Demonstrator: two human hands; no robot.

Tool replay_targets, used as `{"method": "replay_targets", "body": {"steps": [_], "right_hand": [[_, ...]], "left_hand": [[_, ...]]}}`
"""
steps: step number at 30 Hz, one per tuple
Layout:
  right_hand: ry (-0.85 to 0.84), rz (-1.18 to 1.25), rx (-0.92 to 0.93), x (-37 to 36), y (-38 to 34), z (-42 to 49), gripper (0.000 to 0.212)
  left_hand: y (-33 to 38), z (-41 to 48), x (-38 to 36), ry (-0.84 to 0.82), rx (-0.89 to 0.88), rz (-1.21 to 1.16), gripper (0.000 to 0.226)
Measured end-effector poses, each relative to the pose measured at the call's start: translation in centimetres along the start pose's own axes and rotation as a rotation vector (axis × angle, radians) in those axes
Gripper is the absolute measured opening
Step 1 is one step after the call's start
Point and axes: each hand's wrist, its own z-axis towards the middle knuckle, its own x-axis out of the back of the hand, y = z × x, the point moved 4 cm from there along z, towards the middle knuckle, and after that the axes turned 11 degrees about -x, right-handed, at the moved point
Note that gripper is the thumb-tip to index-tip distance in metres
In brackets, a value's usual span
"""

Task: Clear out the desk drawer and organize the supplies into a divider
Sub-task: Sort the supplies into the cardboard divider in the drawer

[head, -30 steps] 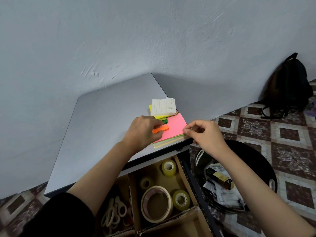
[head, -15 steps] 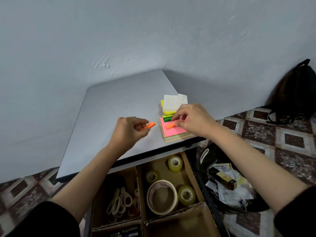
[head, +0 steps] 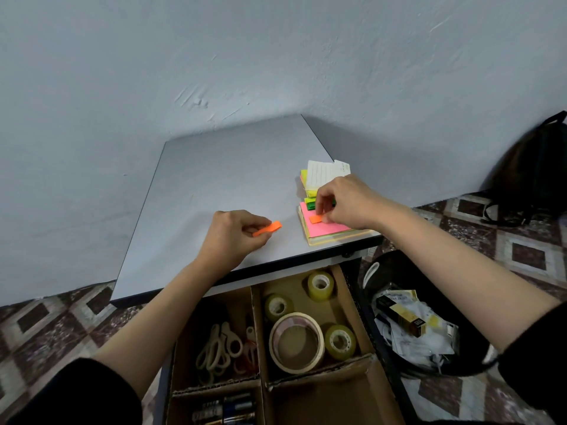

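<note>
Battery cell: batteries [head: 224, 409] lie on their sides in the nearest left cell of the cardboard divider [head: 256, 320], which sits in the open drawer under the desk's front edge.
Scissors cell: scissors [head: 221, 348] lie heaped in the left cell beyond, handles overlapping.
Tape cell: a wide masking tape roll [head: 296, 342] lies flat in the right cell with small clear tape rolls [head: 340, 342] around it. Like is grouped with like, which suits sorting by kind.
Waste bin [head: 435, 271]: black, on the floor just right of the drawer, holding crumpled paper and a small box. It is probably kept within reach for discards.
Left hand [head: 233, 237]: low over the desk top [head: 230, 179] near its front edge, thumb and forefinger pinched on one end of the orange flag strip [head: 267, 229].
Orange flag strip: its long axis runs from near-left to far-right. The free end points right, toward the pads, and is raised slightly off the desk.
Right hand [head: 346, 204]: fingers curled, tips pinching a second orange flag [head: 316, 219] that lies flat on the pink pad [head: 325, 228], long axis roughly left to right.
Pink pad: topmost of a stack at the desk's near right corner, not yet in the divider.
Green flags [head: 310, 204]: just beyond the pink pad, partly hidden by the right hand.
Yellow pad [head: 304, 179]: farther back, under a lined paper [head: 322, 176].
Step in hand (judged): gathering loose flags before filing them.
Backpack [head: 534, 170]: far right, on the floor against the wall.
</note>
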Motion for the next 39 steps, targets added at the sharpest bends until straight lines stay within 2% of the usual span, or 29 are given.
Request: {"method": "replay_targets", "body": {"steps": [10, 16, 20, 23, 26, 30, 33, 39], "right_hand": [[-0.011, 0.07, -0.097, -0.1, 0.3, 0.2, 0.018], [0.025, 0.038, -0.105, -0.1, -0.1, 0.0, 0.02], [0.061, 0.004, -0.08, 0.1, -0.1, -0.5, 0.02], [0.104, 0.038, -0.07, 0.4, -0.2, -1.1, 0.019], [0.099, 0.137, -0.076, 0.5, -0.4, -2.1, 0.015], [-0.015, 0.379, -0.156, -0.4, -0.8, -3.7, 0.012], [-0.1, 0.447, -0.175, -1.1, -1.5, -5.1, 0.011], [-0.119, 0.502, -0.217, -2.4, -1.7, -7.5, 0.017]], "left_hand": [[-0.7, -0.2, -0.7, -0.06, -0.1, 0.131, 0.014], [-0.6, -0.7, -1.0, -0.033, -0.143, 0.112, 0.011], [-0.2, -0.7, -0.7, 0.01, -0.099, 0.08, 0.008], [0.0, -0.6, -0.8, -0.011, -0.054, 0.146, 0.014], [-0.1, -0.3, -0.9, -0.103, 0.065, 0.248, 0.018], [0.0, 0.0, -0.8, -0.148, 0.205, 0.239, 0.018], [0.3, -0.3, -0.6, -0.167, 0.205, 0.235, 0.019], [0.5, -0.5, -0.5, -0.16, 0.159, 0.343, 0.022]]}}
